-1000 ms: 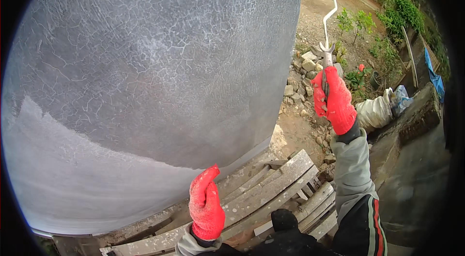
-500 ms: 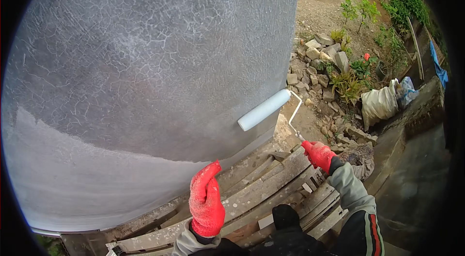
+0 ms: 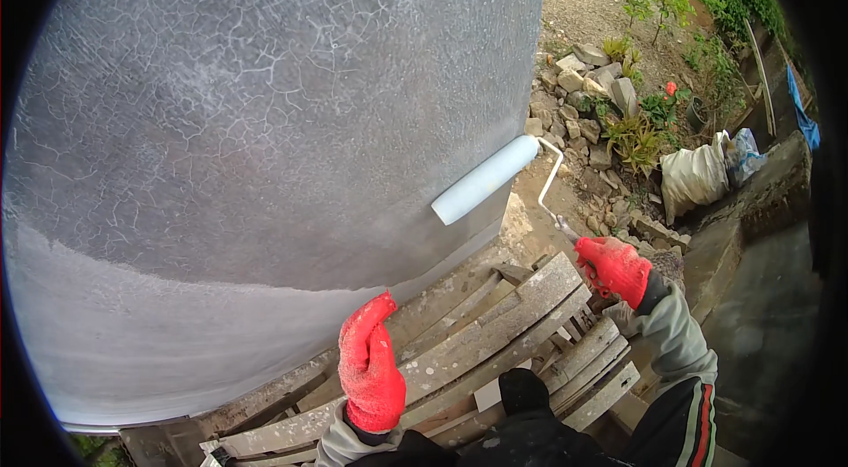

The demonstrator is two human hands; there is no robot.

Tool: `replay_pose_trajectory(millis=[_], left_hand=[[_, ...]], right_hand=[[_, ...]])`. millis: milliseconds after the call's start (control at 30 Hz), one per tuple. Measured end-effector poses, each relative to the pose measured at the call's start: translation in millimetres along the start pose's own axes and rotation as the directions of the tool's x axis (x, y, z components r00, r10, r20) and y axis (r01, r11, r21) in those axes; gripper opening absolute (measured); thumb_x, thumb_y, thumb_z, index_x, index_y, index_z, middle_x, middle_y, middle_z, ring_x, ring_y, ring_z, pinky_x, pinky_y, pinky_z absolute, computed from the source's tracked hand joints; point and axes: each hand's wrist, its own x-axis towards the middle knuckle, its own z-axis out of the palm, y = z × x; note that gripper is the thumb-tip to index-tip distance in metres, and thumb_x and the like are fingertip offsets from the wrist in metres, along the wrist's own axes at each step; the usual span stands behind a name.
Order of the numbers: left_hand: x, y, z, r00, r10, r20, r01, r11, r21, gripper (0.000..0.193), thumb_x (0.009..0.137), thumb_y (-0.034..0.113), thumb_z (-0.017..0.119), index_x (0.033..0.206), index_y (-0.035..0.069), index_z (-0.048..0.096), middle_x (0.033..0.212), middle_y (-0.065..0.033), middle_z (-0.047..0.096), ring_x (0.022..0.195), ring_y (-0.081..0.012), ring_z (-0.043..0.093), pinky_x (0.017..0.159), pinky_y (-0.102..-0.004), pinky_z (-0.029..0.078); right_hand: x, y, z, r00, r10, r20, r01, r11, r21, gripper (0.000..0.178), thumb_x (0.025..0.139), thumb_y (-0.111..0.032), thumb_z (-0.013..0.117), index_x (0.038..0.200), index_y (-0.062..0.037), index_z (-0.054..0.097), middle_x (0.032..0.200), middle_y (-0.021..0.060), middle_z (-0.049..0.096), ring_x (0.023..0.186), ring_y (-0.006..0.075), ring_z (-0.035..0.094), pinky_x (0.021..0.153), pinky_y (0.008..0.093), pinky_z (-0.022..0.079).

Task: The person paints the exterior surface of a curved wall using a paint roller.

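Paint roller (image 3: 485, 180) ahead and left of right hand (image 3: 614, 270), sleeve overlapping the wall's (image 3: 265, 113) edge; contact uncertain. A second ago it was at the top of view; now much lower. Right hand, red-gloved, clamped on its handle. Left hand (image 3: 373, 370) little changed: raised, fingers loosely bent, not clamped. Planks (image 3: 477, 326) between the hands; rubble (image 3: 583, 100) beyond the right, pale sack (image 3: 693, 180) to its far right.

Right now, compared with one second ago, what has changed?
The paint roller came down from the view's top to the lower right of the wall; the right hand holding it lowered too. Nothing was let go. The left hand stayed about where it was.
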Motion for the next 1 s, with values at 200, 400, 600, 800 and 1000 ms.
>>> replay_pose_trajectory(millis=[200,400,600,800,1000], left_hand=[[3.1,-4.9,7.1,1.000,-0.002,0.022,0.002,1.000,0.008,0.030,0.096,-0.002,0.038,0.120,-0.002,0.055,0.124,-0.0154,0.056,0.109,-0.0264,0.058,0.098,-0.0377,0.043],[2.0,-5.8,7.0,0.999,-0.044,-0.024,0.043,0.997,-0.059,0.032,0.092,-0.004,0.042,0.118,-0.001,0.059,0.119,-0.0152,0.058,0.106,-0.0238,0.057,0.092,-0.0316,0.042],[1.3,-6.4,7.9,0.995,-0.090,0.032,0.090,0.996,0.015,0.028,0.096,-0.001,0.039,0.120,-0.001,0.055,0.123,-0.0138,0.056,0.109,-0.0247,0.057,0.098,-0.0363,0.043],[2.9,-9.6,14.9,0.992,-0.125,0.026,0.125,0.992,-0.029,0.031,0.092,-0.006,0.043,0.117,0.000,0.059,0.119,-0.0139,0.058,0.107,-0.0231,0.058,0.094,-0.0317,0.043],[4.3,-10.0,16.1,0.987,-0.160,0.020,0.161,0.986,-0.051,0.025,0.098,0.002,0.041,0.117,-0.001,0.057,0.122,-0.0131,0.057,0.108,-0.0238,0.058,0.098,-0.0353,0.043]], right_hand=[[-21.3,-8.6,-8.7,0.996,-0.032,-0.081,0.028,0.998,-0.051,0.039,0.091,-0.040,0.051,0.089,-0.0019,0.060,0.058,0.0029,0.052,0.043,0.0139,0.050,0.040,0.0281,0.042],[53.3,13.8,-13.6,1.000,-0.024,0.001,0.024,0.995,-0.100,0.042,0.091,-0.042,0.053,0.080,-0.0018,0.058,0.057,0.0038,0.051,0.043,0.0158,0.049,0.041,0.0312,0.041],[185.0,41.7,5.5,0.989,0.095,0.114,-0.081,0.989,-0.121,0.044,0.092,-0.042,0.053,0.069,-0.0043,0.052,0.053,0.0038,0.046,0.040,0.0153,0.043,0.037,0.0305,0.036],[239.5,57.1,24.2,0.974,0.164,0.158,-0.143,0.980,-0.139,0.043,0.091,-0.040,0.054,0.067,-0.0052,0.050,0.053,0.0047,0.046,0.040,0.0165,0.042,0.038,0.0312,0.035],[133.0,30.0,1.0,0.997,0.044,0.065,-0.025,0.961,-0.274,0.045,0.092,-0.041,0.051,0.074,-0.0005,0.056,0.058,0.0100,0.053,0.047,0.0212,0.052,0.042,0.0372,0.043]])
